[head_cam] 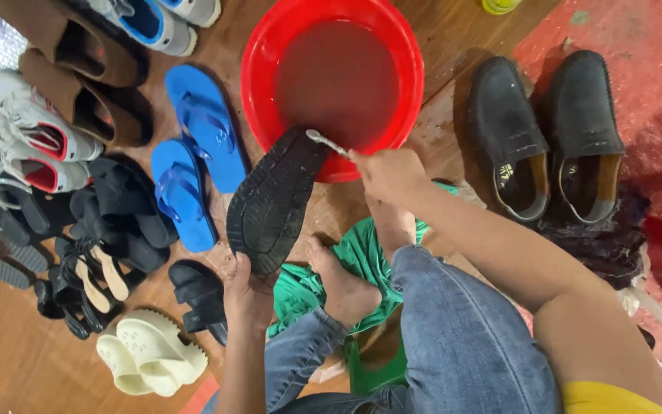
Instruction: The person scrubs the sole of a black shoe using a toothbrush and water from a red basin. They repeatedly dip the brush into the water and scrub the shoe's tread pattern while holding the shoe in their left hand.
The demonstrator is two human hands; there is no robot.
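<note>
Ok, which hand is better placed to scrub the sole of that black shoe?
Probably the right hand: it already grips the small brush at the black shoe, over the red basin. The left hand holds the shoe's lower end.

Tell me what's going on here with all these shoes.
A person sits on the floor, holding a black shoe sole-up in the left hand, its toe end over the rim of a red basin of water. The right hand grips a thin tool, probably a brush, with its tip at the sole. A green cloth lies under the bare feet. Blue flip-flops, sandals and sneakers lie on one side, a pair of black loafers on the other.
</note>
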